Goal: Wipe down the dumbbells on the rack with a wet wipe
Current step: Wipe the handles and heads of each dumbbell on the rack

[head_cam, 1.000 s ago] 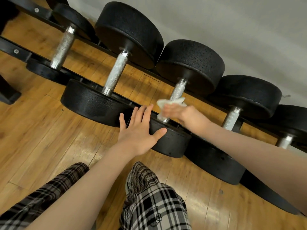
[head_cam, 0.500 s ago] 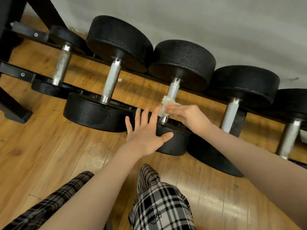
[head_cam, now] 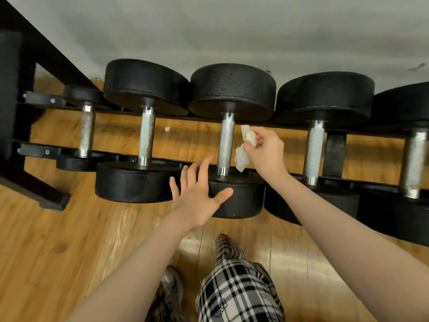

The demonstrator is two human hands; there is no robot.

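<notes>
A: Item one, right hand [head_cam: 267, 149]?
B: Fingers [head_cam: 256, 137] curled, pinching a crumpled wet wipe [head_cam: 245, 147] just beside the knurled handle [head_cam: 226, 145] of the middle dumbbell [head_cam: 232, 94] (not touching it, as far as can be seen).
A: Left hand [head_cam: 197, 201]?
B: Fingers spread, palm at that dumbbell's near head [head_cam: 241, 198].
A: Location?
B: Black rack [head_cam: 34, 149], wooden floor [head_cam: 58, 252].

A low black metal rack [head_cam: 34, 149] on a wooden plank floor [head_cam: 58, 252] carries five black round-headed dumbbells [head_cam: 146, 135] with knurled steel handles, side by side.
</notes>
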